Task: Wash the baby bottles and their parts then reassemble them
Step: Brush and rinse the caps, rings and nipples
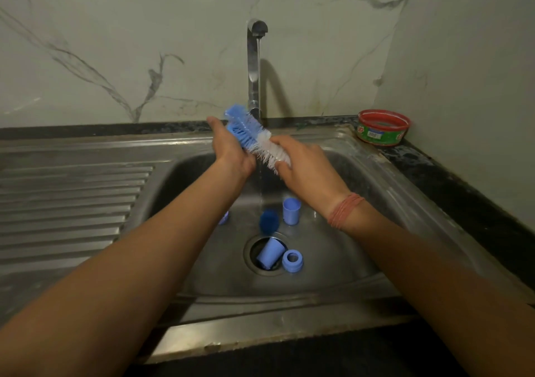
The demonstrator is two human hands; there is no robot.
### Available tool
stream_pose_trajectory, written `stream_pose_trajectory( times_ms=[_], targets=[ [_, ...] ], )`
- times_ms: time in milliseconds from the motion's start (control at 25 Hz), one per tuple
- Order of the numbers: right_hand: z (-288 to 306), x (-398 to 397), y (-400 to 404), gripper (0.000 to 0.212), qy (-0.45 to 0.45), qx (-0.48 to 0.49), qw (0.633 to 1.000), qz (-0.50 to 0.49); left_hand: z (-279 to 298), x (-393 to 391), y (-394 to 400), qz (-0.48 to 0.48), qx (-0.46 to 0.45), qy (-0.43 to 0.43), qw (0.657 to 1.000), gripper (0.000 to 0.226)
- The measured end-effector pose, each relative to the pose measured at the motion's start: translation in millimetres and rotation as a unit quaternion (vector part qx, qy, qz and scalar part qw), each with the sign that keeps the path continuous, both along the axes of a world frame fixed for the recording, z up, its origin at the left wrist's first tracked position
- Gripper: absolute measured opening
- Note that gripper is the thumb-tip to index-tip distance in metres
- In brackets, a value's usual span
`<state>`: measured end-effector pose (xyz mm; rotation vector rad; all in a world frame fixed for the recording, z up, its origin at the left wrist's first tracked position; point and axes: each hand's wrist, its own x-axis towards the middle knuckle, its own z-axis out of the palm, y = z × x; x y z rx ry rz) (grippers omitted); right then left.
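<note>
Bottle parts — a cap (291, 211), a second cap (269, 253) and a ring (292, 260) — lie loose in the sink (376, 191), none reassembled. Left hand (231, 149) and right hand (307, 171) both grasp the bottle brush (254, 136) under the tap's (254, 58) stream, so washing looks unfinished.

Blue-and-white bottle brush (254, 137) slants across under the running water, blue sponge tip up at far left. Down in the basin: one pale blue cap (291, 211) upright, another (270, 253) tipped over in the drain, a blue ring (292, 261) just right of it.

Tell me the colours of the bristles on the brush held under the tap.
The brush has blue bristles toward its tip and white ones nearer the right hand, seen in the head view.
</note>
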<state>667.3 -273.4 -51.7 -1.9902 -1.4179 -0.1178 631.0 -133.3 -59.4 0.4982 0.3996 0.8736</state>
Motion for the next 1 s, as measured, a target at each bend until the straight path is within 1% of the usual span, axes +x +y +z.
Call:
stream_pose_trajectory(
  times_ms=[80, 280, 480, 560, 680, 840, 920, 1000],
  targets=[
    [2, 4, -2, 0.040, 0.006, -0.003, 1.000, -0.016, -4, 6, -6, -0.007, 0.001, -0.013, 1.000, 0.067],
    [7, 19, -6, 0.038, 0.008, -0.010, 0.998, -0.055, -12, 17, -26, -0.030, 0.062, 0.050, 0.996, 0.049],
    [7, 26, -6, 0.039, 0.021, -0.001, 0.997, -0.080, -18, 22, -41, -0.081, 0.140, 0.079, 0.984, 0.045],
    [8, 25, -7, 0.039, 0.018, 0.005, 0.997, -0.078, -16, 22, -38, -0.068, 0.135, 0.073, 0.986, 0.042],
    [8, 17, -6, 0.038, 0.000, 0.019, 0.999, -0.047, -9, 15, -23, -0.018, 0.116, 0.049, 0.992, 0.040],
    [0, 9, -2, 0.041, -0.016, 0.012, 0.999, -0.030, -2, 4, -1, 0.052, 0.063, 0.028, 0.996, 0.039],
    [-2, 8, -2, 0.044, -0.028, 0.007, 0.999, -0.028, -2, 1, -3, 0.053, 0.063, 0.037, 0.996, 0.037],
    [-1, 11, -3, 0.042, -0.043, 0.014, 0.999, -0.028, -6, 3, -11, 0.021, 0.088, 0.054, 0.994, 0.034]
  ],
)
